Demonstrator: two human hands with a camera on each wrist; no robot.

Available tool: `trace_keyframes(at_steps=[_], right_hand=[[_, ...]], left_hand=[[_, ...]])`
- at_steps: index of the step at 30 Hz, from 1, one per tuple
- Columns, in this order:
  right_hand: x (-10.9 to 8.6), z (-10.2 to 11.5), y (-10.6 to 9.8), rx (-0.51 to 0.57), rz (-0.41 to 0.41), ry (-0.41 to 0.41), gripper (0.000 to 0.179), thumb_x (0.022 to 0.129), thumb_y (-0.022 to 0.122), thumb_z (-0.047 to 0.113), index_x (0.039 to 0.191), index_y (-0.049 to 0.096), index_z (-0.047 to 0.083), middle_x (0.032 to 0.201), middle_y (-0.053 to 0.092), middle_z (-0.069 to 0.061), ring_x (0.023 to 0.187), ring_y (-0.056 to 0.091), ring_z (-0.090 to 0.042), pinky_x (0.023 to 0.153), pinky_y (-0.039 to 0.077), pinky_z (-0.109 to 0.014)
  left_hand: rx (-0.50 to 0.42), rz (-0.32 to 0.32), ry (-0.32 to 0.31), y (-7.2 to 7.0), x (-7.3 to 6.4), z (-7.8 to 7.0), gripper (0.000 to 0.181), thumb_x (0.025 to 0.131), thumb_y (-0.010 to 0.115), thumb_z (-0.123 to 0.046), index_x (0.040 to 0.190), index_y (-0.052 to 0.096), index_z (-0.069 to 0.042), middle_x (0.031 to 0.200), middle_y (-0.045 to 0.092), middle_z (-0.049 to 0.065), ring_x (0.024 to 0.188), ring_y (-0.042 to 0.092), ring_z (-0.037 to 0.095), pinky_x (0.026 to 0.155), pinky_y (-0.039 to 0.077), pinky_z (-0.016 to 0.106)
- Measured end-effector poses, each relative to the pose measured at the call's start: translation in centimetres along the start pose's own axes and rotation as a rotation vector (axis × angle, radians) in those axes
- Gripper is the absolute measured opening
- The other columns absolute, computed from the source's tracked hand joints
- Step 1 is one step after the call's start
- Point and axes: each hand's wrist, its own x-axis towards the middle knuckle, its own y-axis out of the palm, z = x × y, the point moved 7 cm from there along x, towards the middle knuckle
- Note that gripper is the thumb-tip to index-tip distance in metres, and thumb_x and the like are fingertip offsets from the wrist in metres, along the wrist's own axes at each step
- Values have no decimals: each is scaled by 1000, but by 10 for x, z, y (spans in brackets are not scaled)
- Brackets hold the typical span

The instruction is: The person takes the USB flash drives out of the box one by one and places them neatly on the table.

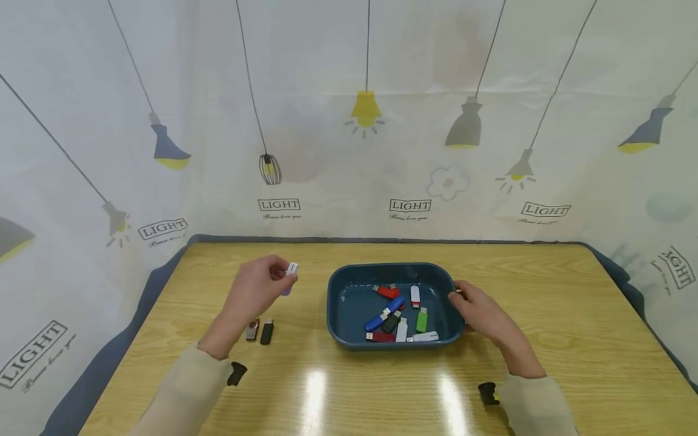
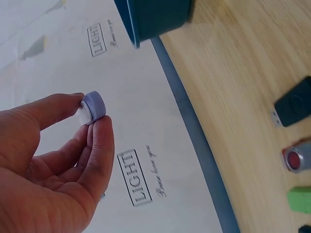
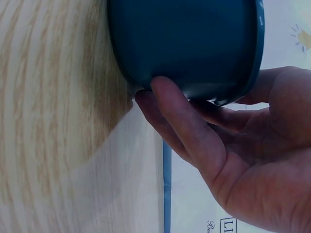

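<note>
In the head view my left hand [image 1: 256,290] is raised over the table, left of a dark teal tray [image 1: 342,312]. Its thumb and fingers pinch a small white and purple USB flash drive [image 1: 292,268]; the left wrist view shows the purple end [image 2: 98,105] at the fingertips. My right hand [image 1: 482,312] holds the tray's right end, thumb at the rim and fingers against the outer wall [image 3: 194,43]. Inside the tray lie several USB flash drives, among them a green one [image 1: 422,320], a dark red one [image 1: 380,336] and a white one [image 1: 402,330].
Left of the tray, a black flash drive [image 1: 266,333] and a silver one with a red part [image 1: 252,330] lie on the wooden table [image 1: 294,375]. A green piece [image 2: 300,199] shows beside them in the left wrist view. A lamp-printed cloth [image 1: 338,181] hangs behind.
</note>
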Motion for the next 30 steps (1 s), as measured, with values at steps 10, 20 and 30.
trace_keyframes(at_steps=[10, 20, 30], right_hand=[[0, -1, -1, 16, 4, 0, 52, 112, 36, 17, 152, 27, -16, 138, 49, -39, 106, 68, -36, 75, 62, -44], [1, -2, 0, 18, 2, 3, 52, 112, 36, 17, 153, 27, -15, 137, 50, -39, 104, 68, -36, 73, 63, -43], [1, -1, 0, 16, 6, 3, 52, 112, 36, 16, 152, 28, -15, 137, 50, -39, 104, 68, -36, 72, 63, -43]], left_hand=[[25, -6, -101, -18, -12, 40, 32, 100, 69, -25, 117, 70, 2, 102, 73, 12, 91, 68, 26, 76, 57, 43], [56, 11, -174, -30, -26, 80, 38, 100, 68, -27, 119, 68, 6, 106, 71, 19, 91, 67, 29, 74, 56, 44], [121, 36, -221, -39, -38, 114, 37, 98, 69, -21, 116, 66, 11, 102, 71, 21, 84, 67, 28, 71, 57, 45]])
